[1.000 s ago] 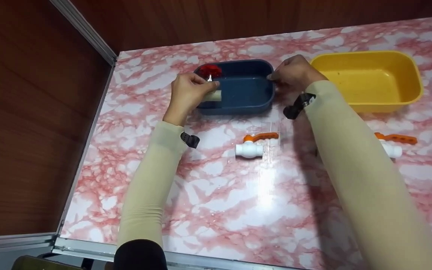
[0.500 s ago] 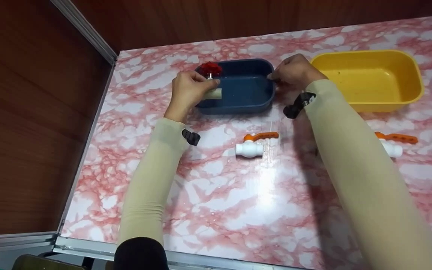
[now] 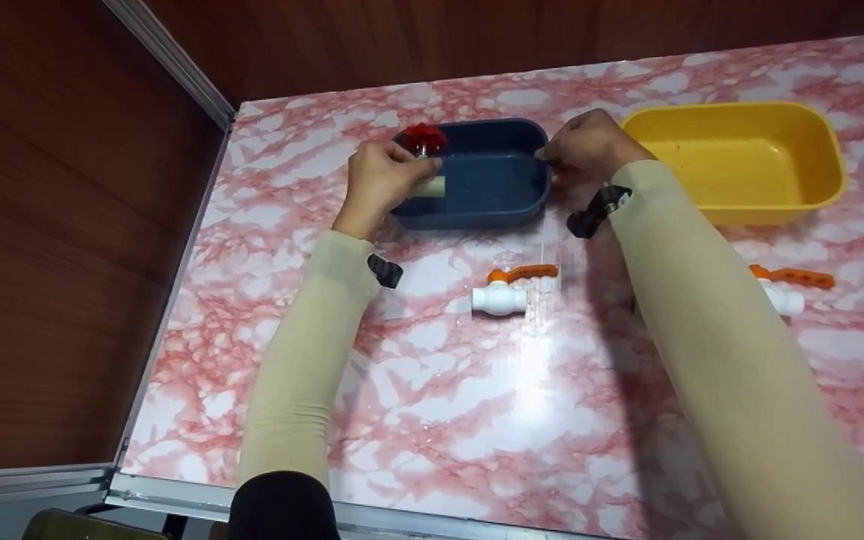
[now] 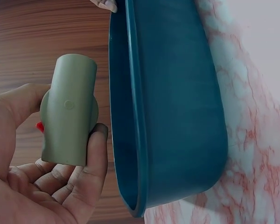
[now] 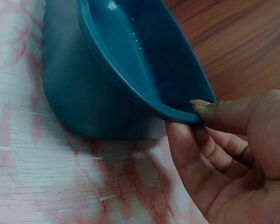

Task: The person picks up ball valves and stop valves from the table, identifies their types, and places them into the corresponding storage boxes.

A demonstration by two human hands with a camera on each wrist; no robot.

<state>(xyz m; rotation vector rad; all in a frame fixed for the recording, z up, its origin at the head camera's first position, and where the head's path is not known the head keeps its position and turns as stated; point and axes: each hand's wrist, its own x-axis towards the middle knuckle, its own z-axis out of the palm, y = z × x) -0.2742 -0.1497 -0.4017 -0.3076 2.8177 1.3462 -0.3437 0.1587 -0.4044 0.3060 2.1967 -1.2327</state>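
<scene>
My left hand (image 3: 381,180) grips a valve (image 4: 69,112) with a pale green tubular body and a red wheel handle (image 3: 424,137). In the head view it overlaps the left end of the dark blue basin (image 3: 488,217); the left wrist view shows the valve just beyond the rim, thumb and fingers around its sides. With thumb inside and fingers outside, my right hand (image 3: 586,141) pinches the basin's right rim (image 5: 163,112). A white ball valve (image 3: 499,298) with an orange lever (image 3: 529,271) lies on the table in front of the basin.
To the right of the blue basin stands a yellow basin (image 3: 739,214). A second white valve (image 3: 784,301) with an orange lever lies partly hidden behind my right forearm. Wooden panels (image 3: 79,247) border the marbled table (image 3: 402,435) at the left and back.
My left hand has risen slightly and shifted a little right with the valve; its red wheel now stands a bit higher over the basin's rim. The right hand stays at the rim.
</scene>
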